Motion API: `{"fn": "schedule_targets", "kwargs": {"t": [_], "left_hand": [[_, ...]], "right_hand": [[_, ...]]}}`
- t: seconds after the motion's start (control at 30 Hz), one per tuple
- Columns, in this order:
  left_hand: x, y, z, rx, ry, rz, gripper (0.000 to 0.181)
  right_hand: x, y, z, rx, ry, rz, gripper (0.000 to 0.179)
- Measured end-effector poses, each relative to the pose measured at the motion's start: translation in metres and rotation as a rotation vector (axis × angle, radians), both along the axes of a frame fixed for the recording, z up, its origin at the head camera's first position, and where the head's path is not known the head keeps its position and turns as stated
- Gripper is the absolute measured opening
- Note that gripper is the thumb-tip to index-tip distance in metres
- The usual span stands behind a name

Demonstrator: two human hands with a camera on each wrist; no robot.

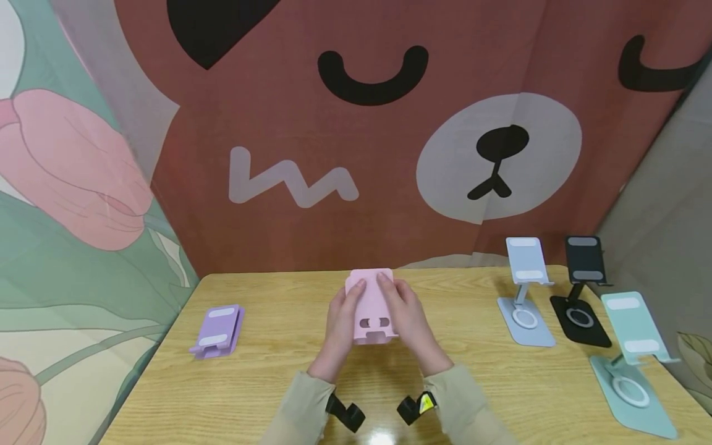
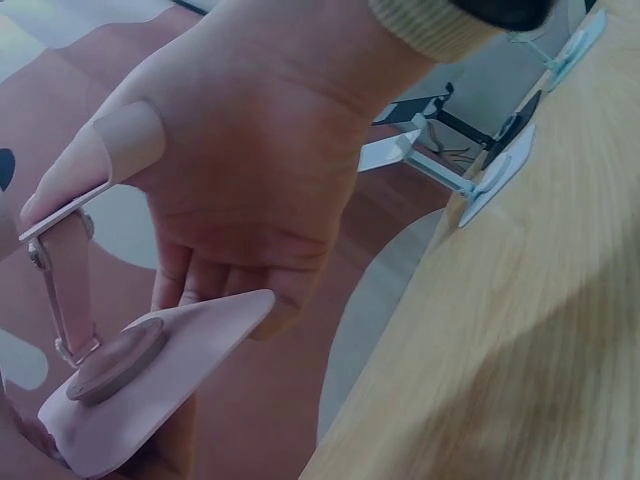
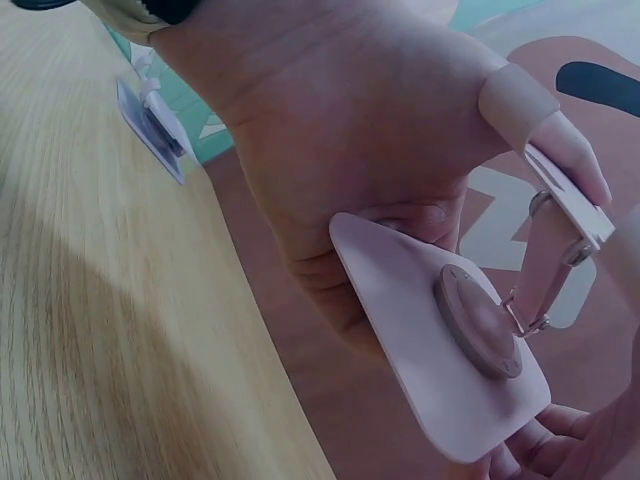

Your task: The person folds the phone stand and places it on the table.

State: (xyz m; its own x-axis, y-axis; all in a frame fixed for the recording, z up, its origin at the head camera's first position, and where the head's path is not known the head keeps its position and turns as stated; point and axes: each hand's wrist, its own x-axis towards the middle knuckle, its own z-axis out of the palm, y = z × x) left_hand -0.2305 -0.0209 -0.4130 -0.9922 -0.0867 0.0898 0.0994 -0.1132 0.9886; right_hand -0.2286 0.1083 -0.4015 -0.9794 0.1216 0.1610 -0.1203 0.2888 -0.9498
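Observation:
A pink phone stand [image 1: 372, 303] is held up over the wooden table by both hands. My left hand [image 1: 341, 321] grips its left side and my right hand [image 1: 408, 315] its right, each thumb lying on the upper plate. Seen from the left wrist, the stand is partly unfolded: the base plate [image 2: 190, 360] with its round disc [image 2: 118, 362] sits apart from the upper plate, joined by a hinged arm [image 2: 68, 285]. Fingers curl behind the base plate. The right wrist view shows the same hinged arm [image 3: 553, 265] standing between the two plates.
At the left of the table lies a folded purple phone stand [image 1: 218, 330]. Unfolded stands in light blue [image 1: 525, 318], black [image 1: 581, 324] and mint green [image 1: 634, 389] stand on the right. A printed bear cloth [image 1: 278, 241] hangs behind the table [image 1: 267, 383].

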Motion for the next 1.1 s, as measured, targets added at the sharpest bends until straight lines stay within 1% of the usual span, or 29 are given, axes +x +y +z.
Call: {"fn": "schedule_targets", "kwargs": {"t": [0.23,0.47,0.67,0.83,0.97,1.1], "left_hand": [[0.0013,0.0022,-0.0001,-0.028,0.013,0.023,0.044],[0.0012,0.0027,0.0004,-0.023,0.022,0.028,0.044],[0.0023,0.0038,-0.0005,-0.019,0.018,0.035,0.045],[0.0034,0.004,-0.0022,-0.032,0.021,0.049,0.045],[0.0041,0.004,-0.0038,-0.038,0.027,0.055,0.043],[0.0044,0.0051,-0.0049,-0.02,0.032,0.059,0.04]], "right_hand": [[-0.0013,-0.001,-0.0002,-0.018,0.003,-0.002,0.056],[-0.0017,-0.001,0.0012,-0.002,0.016,-0.017,0.053],[-0.0027,0.0001,-0.0012,0.008,0.0,-0.024,0.054],[-0.003,0.001,-0.003,0.013,0.012,-0.034,0.053],[-0.0032,0.0011,-0.0049,0.014,0.023,-0.035,0.049],[-0.0034,0.0011,-0.0066,0.013,0.029,-0.038,0.047]]}}
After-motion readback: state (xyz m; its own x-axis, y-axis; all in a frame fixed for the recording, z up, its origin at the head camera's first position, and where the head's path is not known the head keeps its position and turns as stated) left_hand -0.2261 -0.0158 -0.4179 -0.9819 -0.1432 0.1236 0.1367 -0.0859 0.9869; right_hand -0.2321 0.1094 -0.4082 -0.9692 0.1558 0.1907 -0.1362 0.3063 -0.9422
